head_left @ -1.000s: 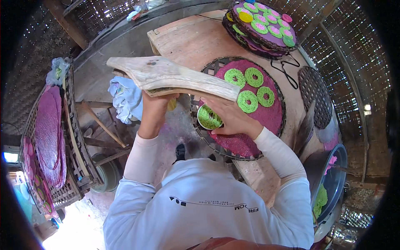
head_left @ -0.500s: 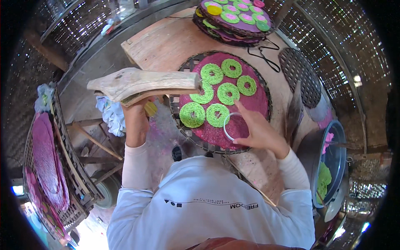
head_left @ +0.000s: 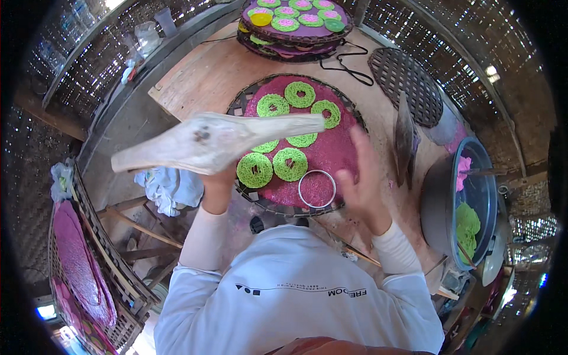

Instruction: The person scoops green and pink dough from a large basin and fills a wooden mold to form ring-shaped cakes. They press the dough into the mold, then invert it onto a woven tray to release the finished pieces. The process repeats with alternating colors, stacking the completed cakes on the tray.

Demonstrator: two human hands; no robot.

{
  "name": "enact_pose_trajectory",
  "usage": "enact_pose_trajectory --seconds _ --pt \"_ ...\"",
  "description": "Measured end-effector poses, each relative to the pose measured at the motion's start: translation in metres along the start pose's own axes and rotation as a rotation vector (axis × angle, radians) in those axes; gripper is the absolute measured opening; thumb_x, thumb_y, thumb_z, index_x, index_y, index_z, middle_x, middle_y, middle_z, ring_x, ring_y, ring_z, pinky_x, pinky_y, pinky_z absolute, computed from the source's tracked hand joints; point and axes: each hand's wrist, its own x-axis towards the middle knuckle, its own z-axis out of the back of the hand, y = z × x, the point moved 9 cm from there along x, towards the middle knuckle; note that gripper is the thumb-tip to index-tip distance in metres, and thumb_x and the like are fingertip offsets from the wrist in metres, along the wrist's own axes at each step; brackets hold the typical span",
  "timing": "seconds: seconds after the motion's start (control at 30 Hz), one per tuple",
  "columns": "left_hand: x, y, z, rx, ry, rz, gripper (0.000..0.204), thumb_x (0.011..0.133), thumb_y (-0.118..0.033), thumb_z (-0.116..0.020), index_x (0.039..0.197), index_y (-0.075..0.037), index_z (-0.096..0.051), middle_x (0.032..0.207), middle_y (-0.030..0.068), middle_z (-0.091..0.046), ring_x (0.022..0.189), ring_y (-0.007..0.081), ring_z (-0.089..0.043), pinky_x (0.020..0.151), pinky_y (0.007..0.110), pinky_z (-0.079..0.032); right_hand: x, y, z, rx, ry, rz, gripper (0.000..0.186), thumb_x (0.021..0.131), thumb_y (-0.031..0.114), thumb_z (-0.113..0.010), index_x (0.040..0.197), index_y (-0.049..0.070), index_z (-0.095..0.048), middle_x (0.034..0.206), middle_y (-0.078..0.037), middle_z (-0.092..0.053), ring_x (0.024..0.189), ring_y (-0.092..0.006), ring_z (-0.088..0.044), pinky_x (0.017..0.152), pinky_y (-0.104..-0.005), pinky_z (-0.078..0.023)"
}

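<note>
A pale carved wooden tool [head_left: 219, 139], broad in the middle and narrow at both ends, is gripped from below by my left hand [head_left: 218, 188]. It hangs over the left side of a round woven tray [head_left: 236, 110] and hides part of it. On the tray's magenta sheet [head_left: 337, 160] lie several green lacy rings of strands [head_left: 290, 164], each with a hole. A thin white hoop [head_left: 317, 189] rests flat near the tray's front edge. To the right of the hoop, apart from it, my right hand [head_left: 365, 183] is open and slightly blurred, with nothing in it.
Stacked trays of green and pink rounds [head_left: 296, 23] stand at the table's far end. A grey basin [head_left: 438, 201] with green and pink dough is at the right. Behind it lies a woven mat [head_left: 407, 86]. Magenta sheets [head_left: 83, 260] hang over a rack at left.
My right hand has let go of the white hoop and drawn back to the right. The hoop now lies on the sheet. The wooden tool has turned and moved further over the tray.
</note>
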Motion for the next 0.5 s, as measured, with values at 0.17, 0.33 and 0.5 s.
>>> enact_pose_trajectory --seconds 0.17,0.33,0.5 --pt "-0.006 -0.059 -0.044 0.016 0.190 -0.317 0.039 0.079 -0.020 -0.062 0.114 -0.006 -0.053 0.110 0.0089 -0.057 0.103 0.0239 -0.052 0.092 0.041 -0.037 0.061 0.024 0.034 0.338 0.040 0.036 0.036 0.086 0.031 -0.050 0.098 -0.002 -0.059 0.090 -0.015 -0.062 0.076 -0.0222 -0.060 0.068 -0.0308 -0.046" --pt "0.049 -0.150 -0.038 -0.691 0.739 -0.359 0.045 0.078 -0.025 -0.061 0.116 -0.004 -0.051 0.113 0.0081 -0.055 0.107 0.0207 -0.049 0.091 0.037 -0.036 0.128 -0.015 0.035 0.904 0.021 -0.240 0.040 0.091 0.036 -0.041 0.092 0.000 -0.058 0.064 -0.009 -0.059 0.050 -0.0158 -0.055 0.048 -0.0250 -0.043" --pt "0.095 -0.208 -0.007 0.140 0.649 -0.706 0.038 0.066 -0.026 -0.060 0.101 -0.010 -0.055 0.080 0.0008 -0.057 0.067 0.0167 -0.058 0.061 0.033 -0.043 0.139 0.014 0.027 0.781 -0.067 -0.379 0.042 0.082 0.035 -0.059 0.101 0.003 -0.039 0.062 -0.008 -0.050 0.044 -0.0139 -0.053 0.037 -0.0251 -0.042"
